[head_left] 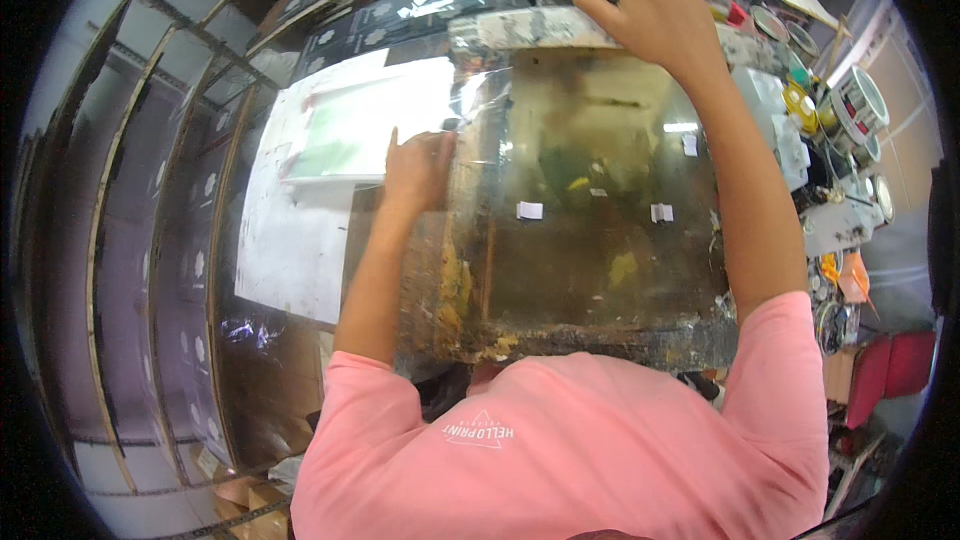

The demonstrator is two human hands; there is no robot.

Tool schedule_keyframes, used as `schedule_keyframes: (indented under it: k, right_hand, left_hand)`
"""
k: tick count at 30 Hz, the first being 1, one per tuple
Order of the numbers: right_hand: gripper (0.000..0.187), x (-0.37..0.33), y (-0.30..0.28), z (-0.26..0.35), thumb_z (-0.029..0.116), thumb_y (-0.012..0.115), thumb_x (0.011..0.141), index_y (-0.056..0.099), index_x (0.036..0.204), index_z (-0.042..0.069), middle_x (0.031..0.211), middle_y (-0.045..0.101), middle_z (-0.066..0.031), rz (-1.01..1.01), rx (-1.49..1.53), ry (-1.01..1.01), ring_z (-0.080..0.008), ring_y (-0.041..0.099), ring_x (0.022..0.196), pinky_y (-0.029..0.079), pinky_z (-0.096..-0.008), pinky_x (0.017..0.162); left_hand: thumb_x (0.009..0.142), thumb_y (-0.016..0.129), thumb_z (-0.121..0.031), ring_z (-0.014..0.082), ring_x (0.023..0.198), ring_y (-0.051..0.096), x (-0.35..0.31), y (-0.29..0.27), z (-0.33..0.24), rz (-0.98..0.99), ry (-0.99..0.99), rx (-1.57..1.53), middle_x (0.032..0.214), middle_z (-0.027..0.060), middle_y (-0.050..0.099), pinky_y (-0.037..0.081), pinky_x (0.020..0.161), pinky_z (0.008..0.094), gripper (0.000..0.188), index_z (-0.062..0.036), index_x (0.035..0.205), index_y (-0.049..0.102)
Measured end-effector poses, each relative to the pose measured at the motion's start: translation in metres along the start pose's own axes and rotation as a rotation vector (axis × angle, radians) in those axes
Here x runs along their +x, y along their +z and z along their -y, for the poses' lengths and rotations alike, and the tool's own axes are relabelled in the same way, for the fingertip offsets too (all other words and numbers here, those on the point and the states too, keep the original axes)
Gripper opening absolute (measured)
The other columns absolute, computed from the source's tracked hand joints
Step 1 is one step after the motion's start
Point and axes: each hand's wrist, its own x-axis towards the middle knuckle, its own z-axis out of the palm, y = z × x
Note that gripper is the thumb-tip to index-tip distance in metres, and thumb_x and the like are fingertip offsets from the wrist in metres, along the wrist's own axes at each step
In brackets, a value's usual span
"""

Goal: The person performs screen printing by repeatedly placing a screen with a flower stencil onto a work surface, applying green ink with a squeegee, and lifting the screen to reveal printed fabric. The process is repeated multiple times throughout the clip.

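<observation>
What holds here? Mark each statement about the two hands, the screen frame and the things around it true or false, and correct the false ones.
1. The left hand rests on the left edge of the large paint-stained screen frame. True.
2. The right hand hangs free above the frame. False: it grips the frame's far top edge.
3. A white sheet of paper lies left of the frame. True.
4. Round paint tins stand to the left. False: they stand on the right.
5. The person wears a blue shirt. False: the pink short-sleeved shirt is pink.
</observation>
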Motion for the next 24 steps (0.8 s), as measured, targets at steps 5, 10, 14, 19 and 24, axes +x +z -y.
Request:
schedule_keyframes:
  k: [5,10,14,19,24]
  right_hand:
    - [0.048,0.007,-0.002,0.0,0.048,0.063,0.092,0.073,0.079,0.003,0.082,0.075,-0.0186,-0.034,0.019,0.0,-0.0366,0.072,0.084,0.046,-0.0523,0.082]
    - [0.048,0.007,-0.001,0.0,0.047,0.061,0.093,0.071,0.077,0.003,0.081,0.073,-0.0192,-0.036,0.041,-0.018,-0.0377,0.071,0.083,0.046,-0.053,0.082]
    - [0.049,0.008,-0.002,0.001,0.046,0.061,0.094,0.07,0.074,0.002,0.077,0.072,-0.0194,-0.034,0.04,-0.01,-0.0384,0.071,0.081,0.046,-0.0525,0.081]
    - [0.05,0.013,-0.002,-0.001,0.045,0.06,0.093,0.071,0.074,0.0,0.072,0.07,-0.0225,-0.048,0.034,-0.011,-0.0407,0.07,0.074,0.049,-0.0532,0.081]
    - [0.051,0.018,0.0,-0.004,0.045,0.058,0.092,0.071,0.073,0.0,0.071,0.07,-0.0225,-0.053,0.018,-0.031,-0.0412,0.069,0.07,0.05,-0.0523,0.076]
  left_hand:
    - [0.11,0.049,-0.053,0.041,0.103,0.073,-0.001,0.079,-0.104,0.225,0.088,-0.161,0.111,0.0239,0.077,0.034,0.122,0.0601,0.059,-0.0024,0.111,0.08]
    - [0.088,0.054,-0.087,0.0446,0.153,0.037,-0.025,0.152,-0.186,0.147,0.325,-0.153,0.161,0.0278,0.046,0.008,0.127,0.0702,0.107,0.0009,0.149,0.059]
    - [0.078,0.052,-0.098,0.044,0.161,0.027,-0.03,0.169,-0.217,0.166,0.397,-0.173,0.168,0.028,0.036,-0.004,0.124,0.0758,0.128,0.0018,0.158,0.048]
    - [0.08,0.045,-0.098,0.0442,0.159,0.03,-0.034,0.163,-0.229,0.185,0.401,-0.138,0.167,0.0278,0.039,-0.005,0.123,0.0772,0.124,-0.0006,0.157,0.05]
    - [0.082,0.044,-0.098,0.0443,0.157,0.034,-0.038,0.159,-0.225,0.186,0.394,-0.142,0.164,0.0266,0.043,-0.005,0.124,0.0772,0.121,-0.0022,0.155,0.055]
